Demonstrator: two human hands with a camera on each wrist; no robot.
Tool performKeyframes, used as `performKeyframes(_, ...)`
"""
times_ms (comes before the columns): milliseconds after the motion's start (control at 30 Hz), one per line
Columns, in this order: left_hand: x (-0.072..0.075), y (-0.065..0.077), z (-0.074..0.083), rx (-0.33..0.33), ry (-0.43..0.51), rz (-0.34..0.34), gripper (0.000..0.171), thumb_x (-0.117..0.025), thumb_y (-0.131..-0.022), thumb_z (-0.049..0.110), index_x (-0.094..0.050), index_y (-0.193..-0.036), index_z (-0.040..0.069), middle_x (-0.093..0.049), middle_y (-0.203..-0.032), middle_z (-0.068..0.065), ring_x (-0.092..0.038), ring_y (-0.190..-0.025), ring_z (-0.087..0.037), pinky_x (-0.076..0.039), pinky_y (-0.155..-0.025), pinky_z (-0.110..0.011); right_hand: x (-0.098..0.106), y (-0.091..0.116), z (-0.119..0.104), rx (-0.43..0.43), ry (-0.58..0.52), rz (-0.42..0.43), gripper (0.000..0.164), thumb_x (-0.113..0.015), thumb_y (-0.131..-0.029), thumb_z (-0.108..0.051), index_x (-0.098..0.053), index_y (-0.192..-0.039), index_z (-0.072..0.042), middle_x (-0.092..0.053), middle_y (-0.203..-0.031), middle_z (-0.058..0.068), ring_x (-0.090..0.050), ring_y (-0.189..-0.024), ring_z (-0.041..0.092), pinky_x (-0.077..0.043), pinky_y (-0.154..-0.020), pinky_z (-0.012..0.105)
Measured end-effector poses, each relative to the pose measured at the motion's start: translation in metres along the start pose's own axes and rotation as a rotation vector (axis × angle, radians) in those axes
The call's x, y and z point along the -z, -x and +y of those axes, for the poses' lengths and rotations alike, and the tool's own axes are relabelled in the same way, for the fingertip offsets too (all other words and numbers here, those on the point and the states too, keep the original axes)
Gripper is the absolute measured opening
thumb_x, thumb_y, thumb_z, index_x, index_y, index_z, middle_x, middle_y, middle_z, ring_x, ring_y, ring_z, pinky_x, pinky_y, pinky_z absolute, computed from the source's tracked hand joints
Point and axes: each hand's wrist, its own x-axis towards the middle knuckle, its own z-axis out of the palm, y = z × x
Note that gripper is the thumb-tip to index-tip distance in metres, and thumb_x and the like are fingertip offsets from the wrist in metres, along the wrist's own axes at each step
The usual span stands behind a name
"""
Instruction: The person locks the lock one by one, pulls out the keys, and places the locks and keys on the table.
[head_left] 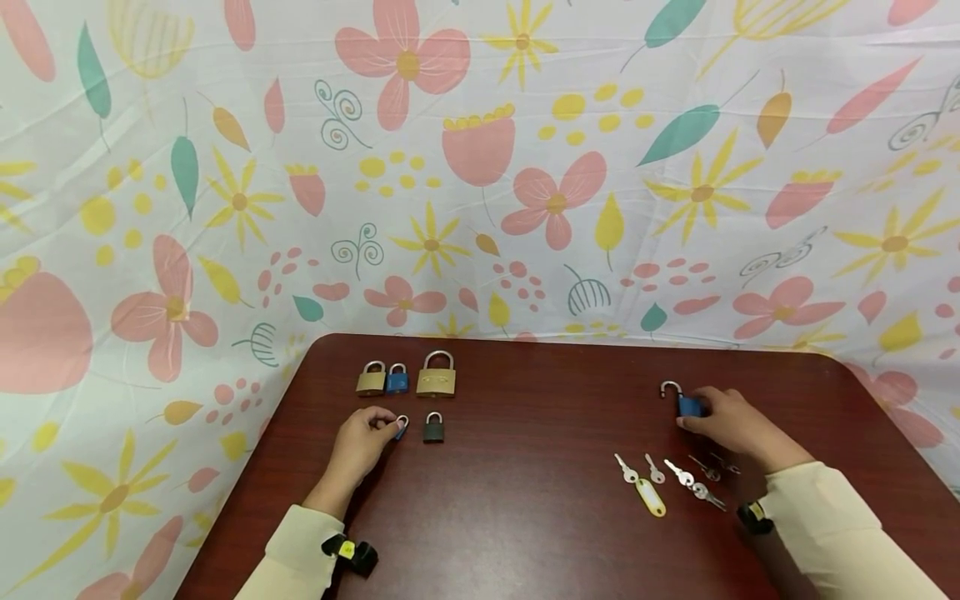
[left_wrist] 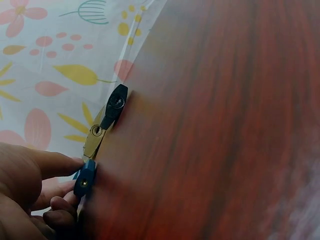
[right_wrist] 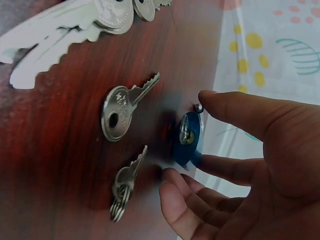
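My left hand [head_left: 362, 446] pinches a small blue padlock [head_left: 401, 431] between thumb and fingers at the left of the table. In the left wrist view that blue padlock [left_wrist: 84, 180] shows its keyhole end. My right hand [head_left: 731, 421] grips another blue padlock [head_left: 689, 407], its shackle swung open to the left. In the right wrist view the thumb and a finger hold this padlock [right_wrist: 192, 145] by its sides. A shiny metal piece, perhaps a key's head, stands at its keyhole. Just right of my left hand is a dark padlock [head_left: 433, 429], standing upright.
A brass padlock [head_left: 371, 382], a blue padlock [head_left: 397, 382] and a larger brass padlock [head_left: 437, 382] stand in a row behind. Several loose keys [head_left: 680, 473] lie in front of my right hand, with a yellow tag [head_left: 650, 497]. A flowered cloth [head_left: 555, 200] hangs behind the table [head_left: 525, 500].
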Motion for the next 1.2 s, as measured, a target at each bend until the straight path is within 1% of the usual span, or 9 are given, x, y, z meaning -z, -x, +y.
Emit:
performKeyframes(167,0.001,0.000,0.000,0.010,0.031,0.001,0.016,-0.071,-0.093,0.020,-0.071,-0.103,0.007,-0.058,-0.091,-0.005,-0.052,-0.079,-0.017,-0.043,-0.068,-0.028,0.000,-0.007,-0.004,-0.016,0.037,-0.034,0.072,-0.069,-0.094,-0.040,-0.049,-0.130,0.019,-0.050,-0.112,0.039,-0.053,-0.092,0.040,-0.053,-0.076,0.049)
performKeyframes(267,0.002,-0.001,0.001,0.018,0.074,-0.001,0.019,-0.068,-0.095,0.019,-0.069,-0.109,0.006,-0.057,-0.095,-0.007,-0.052,-0.083,-0.018,-0.043,-0.070,-0.028,0.001,-0.009,-0.006,-0.034,0.045,-0.049,0.072,-0.067,-0.095,-0.042,-0.049,-0.128,0.019,-0.048,-0.110,0.039,-0.054,-0.089,0.039,-0.052,-0.075,0.049)
performKeyframes(400,0.003,-0.002,0.001,0.033,0.131,-0.001,0.020,-0.066,-0.097,0.016,-0.068,-0.113,0.004,-0.055,-0.101,-0.009,-0.051,-0.088,-0.019,-0.043,-0.073,-0.028,0.001,-0.012,-0.007,-0.046,0.042,-0.043,0.069,-0.067,-0.095,-0.045,-0.051,-0.123,0.016,-0.049,-0.105,0.034,-0.053,-0.087,0.036,-0.051,-0.074,0.048)
performKeyframes(633,0.004,-0.001,0.007,0.015,0.154,0.015,0.020,-0.064,-0.097,0.014,-0.068,-0.114,0.004,-0.057,-0.107,-0.012,-0.053,-0.092,-0.020,-0.044,-0.076,-0.027,-0.002,-0.017,-0.003,-0.067,0.047,-0.027,0.054,-0.067,-0.095,-0.035,-0.052,-0.116,0.012,-0.049,-0.098,0.029,-0.051,-0.084,0.035,-0.049,-0.071,0.044)
performKeyframes(800,0.006,0.001,0.018,-0.007,0.186,0.004,0.021,-0.063,-0.098,0.013,-0.067,-0.116,0.003,-0.058,-0.107,-0.011,-0.055,-0.096,-0.021,-0.045,-0.079,-0.028,-0.001,-0.017,-0.001,-0.066,0.038,-0.024,0.048,-0.068,-0.093,-0.031,-0.055,-0.112,0.010,-0.051,-0.096,0.027,-0.052,-0.084,0.033,-0.047,-0.069,0.041)
performKeyframes(900,0.007,0.002,0.028,-0.012,0.209,-0.029,0.023,-0.063,-0.098,0.014,-0.066,-0.118,0.004,-0.059,-0.106,-0.010,-0.055,-0.095,-0.020,-0.046,-0.079,-0.028,0.000,-0.016,-0.002,-0.055,0.012,-0.031,0.045,-0.068,-0.094,-0.029,-0.056,-0.112,0.010,-0.057,-0.093,0.024,-0.057,-0.081,0.029,-0.047,-0.066,0.036)
performKeyframes(1000,0.006,0.004,0.038,-0.026,0.236,-0.073,0.024,-0.062,-0.100,0.015,-0.066,-0.121,0.004,-0.060,-0.108,-0.010,-0.056,-0.094,-0.021,-0.046,-0.077,-0.030,0.000,-0.013,-0.007,-0.046,-0.005,-0.027,0.045,-0.068,-0.094,-0.029,-0.056,-0.114,0.010,-0.058,-0.093,0.022,-0.058,-0.080,0.026,-0.047,-0.065,0.033)
performKeyframes(1100,0.001,0.007,0.049,-0.037,0.267,-0.110,0.026,-0.061,-0.100,0.017,-0.064,-0.123,0.004,-0.060,-0.108,-0.010,-0.056,-0.092,-0.024,-0.046,-0.073,-0.030,0.000,-0.009,-0.014,-0.030,0.004,0.001,0.048,-0.068,-0.094,-0.031,-0.056,-0.116,0.009,-0.056,-0.097,0.025,-0.055,-0.083,0.029,-0.047,-0.068,0.036)
performKeyframes(1200,-0.005,0.008,0.061,-0.060,0.305,-0.125,0.026,-0.062,-0.100,0.016,-0.064,-0.122,0.003,-0.061,-0.105,-0.010,-0.057,-0.090,-0.029,-0.046,-0.070,-0.029,-0.001,-0.005,-0.024,-0.005,0.012,0.037,0.048,-0.068,-0.093,-0.032,-0.057,-0.117,0.009,-0.055,-0.100,0.026,-0.054,-0.085,0.031,-0.048,-0.071,0.040)
